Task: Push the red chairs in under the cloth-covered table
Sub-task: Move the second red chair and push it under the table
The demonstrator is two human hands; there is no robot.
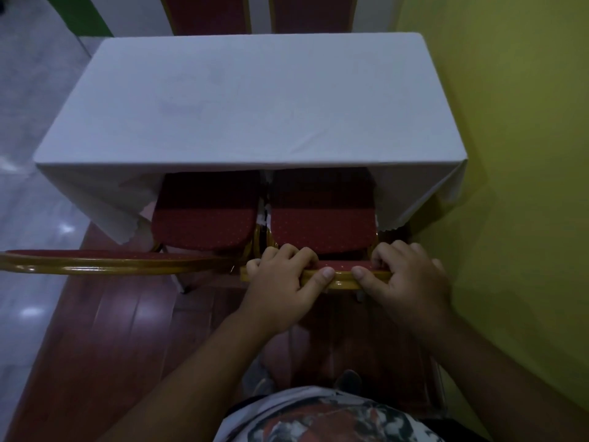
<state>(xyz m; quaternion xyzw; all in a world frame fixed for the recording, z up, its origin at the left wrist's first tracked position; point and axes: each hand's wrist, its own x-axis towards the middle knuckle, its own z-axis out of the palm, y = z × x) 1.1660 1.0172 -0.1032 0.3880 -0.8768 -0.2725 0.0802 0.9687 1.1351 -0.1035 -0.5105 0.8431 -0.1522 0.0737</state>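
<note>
I am seeing the left hand and right hand both curling over the gold top rail of the right red chair, fingers in front, thumbs pressing the back. Its seat is sitting partly under the white tablecloth. The left red chair is standing just beside it, likewise half tucked. Beyond the table, two more red chair backs are showing.

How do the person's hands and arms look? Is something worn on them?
Both the left hand and right hand are bare: no gloves, rings or watch visible. The forearms are uncovered too, no sleeves in view. Fingernails are short. Lower down, a pale printed shirt shows.
</note>
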